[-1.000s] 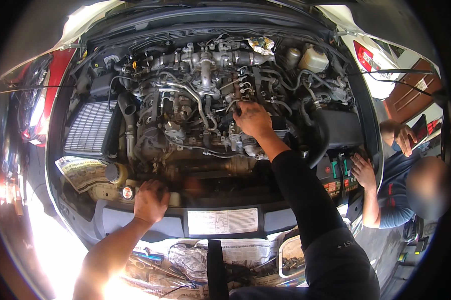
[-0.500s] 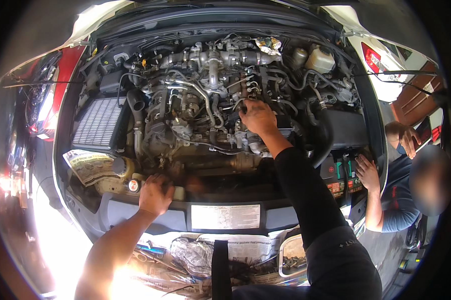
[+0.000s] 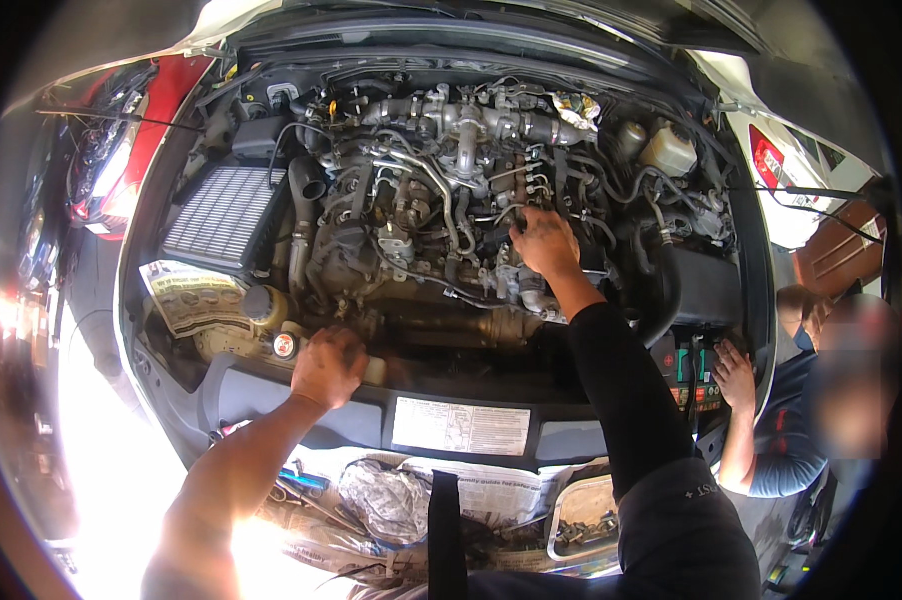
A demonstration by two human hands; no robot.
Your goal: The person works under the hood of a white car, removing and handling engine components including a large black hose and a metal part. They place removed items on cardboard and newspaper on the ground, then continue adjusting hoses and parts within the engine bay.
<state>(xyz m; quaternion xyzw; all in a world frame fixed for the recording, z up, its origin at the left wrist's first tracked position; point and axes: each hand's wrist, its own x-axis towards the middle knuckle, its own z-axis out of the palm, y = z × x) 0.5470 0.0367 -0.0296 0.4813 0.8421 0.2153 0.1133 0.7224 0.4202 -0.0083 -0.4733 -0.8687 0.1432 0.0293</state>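
Note:
An opened engine bay spreads before me, its engine (image 3: 461, 170) full of pipes and hoses. My right hand (image 3: 549, 243) reaches into the right half of the engine, beside a row of thin metal pipes (image 3: 533, 180). Its fingers are bent and closed downward; whatever lies in them is hidden. At the front edge, my left hand (image 3: 331, 366) leans with curled fingers on the front crossmember (image 3: 241, 345), right of a red-and-white cap (image 3: 285, 345). A round-capped reservoir (image 3: 264, 304) stands just behind that cap.
A pleated air filter (image 3: 221, 218) lies at left. The battery (image 3: 686, 365) sits at right, with a co-worker's hand (image 3: 735, 376) beside it. Newspaper, crumpled plastic (image 3: 383, 500) and a tray of small parts (image 3: 583, 520) lie in front. The bonnet hangs above.
The whole view has shifted, so the engine appears farther right. Both my hands stay at about the same spots on the car. The co-worker's raised hand has moved lower.

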